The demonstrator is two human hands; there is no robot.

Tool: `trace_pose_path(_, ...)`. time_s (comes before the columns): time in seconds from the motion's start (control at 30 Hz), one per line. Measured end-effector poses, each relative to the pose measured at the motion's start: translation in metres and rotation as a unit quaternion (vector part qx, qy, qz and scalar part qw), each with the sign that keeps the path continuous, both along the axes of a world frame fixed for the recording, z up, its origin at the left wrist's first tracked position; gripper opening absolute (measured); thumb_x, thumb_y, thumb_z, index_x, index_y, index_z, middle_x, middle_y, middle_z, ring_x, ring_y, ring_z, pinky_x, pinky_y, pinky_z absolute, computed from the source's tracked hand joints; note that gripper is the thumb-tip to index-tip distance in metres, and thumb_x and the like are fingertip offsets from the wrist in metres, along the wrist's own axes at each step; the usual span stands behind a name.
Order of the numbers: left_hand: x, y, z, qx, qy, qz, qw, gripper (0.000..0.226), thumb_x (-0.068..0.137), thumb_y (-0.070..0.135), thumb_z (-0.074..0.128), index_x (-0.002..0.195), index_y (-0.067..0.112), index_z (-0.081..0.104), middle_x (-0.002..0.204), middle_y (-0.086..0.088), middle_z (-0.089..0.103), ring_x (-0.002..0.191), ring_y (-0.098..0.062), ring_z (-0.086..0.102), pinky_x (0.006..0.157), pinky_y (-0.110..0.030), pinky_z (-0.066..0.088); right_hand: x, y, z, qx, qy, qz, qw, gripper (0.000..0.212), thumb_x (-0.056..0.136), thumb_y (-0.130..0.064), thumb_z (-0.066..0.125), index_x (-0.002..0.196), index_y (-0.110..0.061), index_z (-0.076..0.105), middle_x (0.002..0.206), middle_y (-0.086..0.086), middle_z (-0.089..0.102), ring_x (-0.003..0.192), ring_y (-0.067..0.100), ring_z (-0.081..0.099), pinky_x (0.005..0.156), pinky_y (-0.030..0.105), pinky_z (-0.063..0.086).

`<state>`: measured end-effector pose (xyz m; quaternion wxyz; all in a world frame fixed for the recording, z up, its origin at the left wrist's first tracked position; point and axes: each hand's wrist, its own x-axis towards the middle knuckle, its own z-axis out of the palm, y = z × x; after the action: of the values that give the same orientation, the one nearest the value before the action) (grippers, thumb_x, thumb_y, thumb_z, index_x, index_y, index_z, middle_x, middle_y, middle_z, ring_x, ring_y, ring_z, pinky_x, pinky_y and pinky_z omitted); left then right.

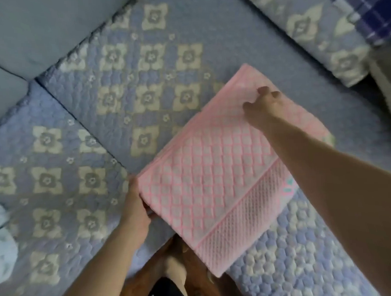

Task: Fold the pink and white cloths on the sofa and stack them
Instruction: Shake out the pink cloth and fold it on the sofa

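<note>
Pink cloth (215, 173) folded on sofa (125, 83); left hand (135, 207) pinching near corner to steady, right hand (263, 105) pressing flat, fingers spread, smoothing.

Blue sofa seat cushions (13, 39) under a quilted lilac cover (129, 68) with cream flower squares; brown floor (163, 255) below.

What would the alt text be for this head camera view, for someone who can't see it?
A folded pink quilted-pattern cloth lies on a blue floral quilted sofa cover; the left hand grips its near-left corner, and the right hand rests on its far end. A crumpled white cloth shows at the left edge.
</note>
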<state>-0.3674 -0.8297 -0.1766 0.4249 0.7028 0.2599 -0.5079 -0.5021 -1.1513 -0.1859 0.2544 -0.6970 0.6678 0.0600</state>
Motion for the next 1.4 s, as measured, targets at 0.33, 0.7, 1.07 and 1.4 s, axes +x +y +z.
trace_pose_path(0.33,0.014,0.028,-0.004,-0.089,-0.087,-0.136,0.983,0.036,0.085,0.005,0.075,0.115,0.024,0.068,0.108,0.008,0.076,0.100,-0.007,0.071,0.084,-0.033,0.054,0.034,-0.068,-0.015,-0.030,0.111,0.075,0.990,0.044,0.101,-0.029,0.045,0.140,-0.008,0.044,0.141,0.026,0.046,0.133,0.042,0.042,0.110,0.048,0.038)
trace_pose_path(0.7,0.059,-0.001,-0.008,-0.085,-0.124,-0.338,0.929,0.030,0.084,0.024,0.079,0.110,0.027,0.064,0.097,0.013,0.071,0.085,0.004,0.067,0.063,-0.009,0.048,0.028,-0.063,-0.028,-0.083,0.020,0.053,0.995,0.034,0.099,-0.022,0.045,0.126,-0.002,0.051,0.129,0.026,0.055,0.118,0.039,0.054,0.093,0.038,0.044)
trace_pose_path(1.07,0.072,-0.007,-0.006,0.033,-0.274,-0.599,0.751,0.025,0.090,0.028,0.066,0.108,0.018,0.052,0.098,-0.001,0.059,0.095,-0.023,0.058,0.074,-0.034,0.048,0.027,-0.069,-0.042,-0.122,-0.017,0.049,0.991,0.045,0.099,-0.030,0.043,0.138,-0.009,0.047,0.137,0.019,0.051,0.128,0.036,0.046,0.104,0.038,0.035)
trace_pose_path(1.4,0.025,-0.078,-0.034,-0.097,-0.453,-0.741,0.486,0.055,0.103,0.043,0.036,0.155,0.027,0.032,0.165,-0.016,0.015,0.151,-0.039,0.014,0.121,-0.055,0.017,-0.005,0.014,-0.039,-0.282,0.035,0.210,0.936,0.055,0.107,-0.044,0.031,0.155,-0.019,0.033,0.162,0.017,0.025,0.150,0.042,0.019,0.123,0.051,0.009)
